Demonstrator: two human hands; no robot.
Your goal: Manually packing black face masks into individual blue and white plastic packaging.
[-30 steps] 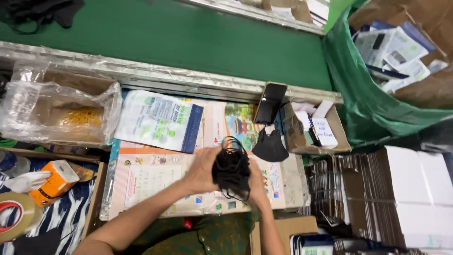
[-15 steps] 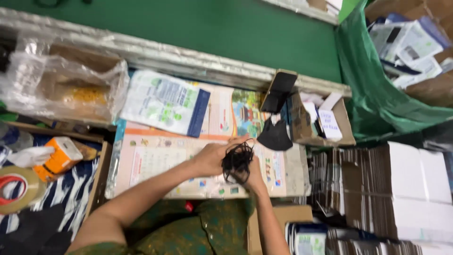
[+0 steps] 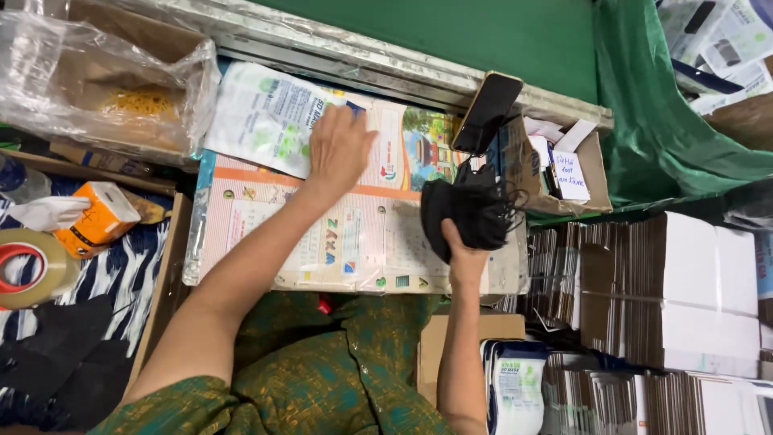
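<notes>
The right hand (image 3: 465, 251) gripped a stack of black masks (image 3: 467, 213) above the desk (image 3: 266, 242); the left hand (image 3: 338, 149), fingers spread, pressed the white pouch (image 3: 266, 121), not yet filled

pouch (image 3: 266, 121) left | phone (image 3: 486, 111) right | tape roll (image 3: 31, 267) far left

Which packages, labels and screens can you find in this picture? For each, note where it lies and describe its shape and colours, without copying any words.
Flat pouch: under the left hand, rectangular, white and green.
Phone: propped against the open carton, dark screen.
Handwritten slip: inside the small cardboard carton, white.
Orange box: far left, small, orange and white.
Pouch stack: bottom, white and blue.
Black masks: bundle in the right hand.
</notes>
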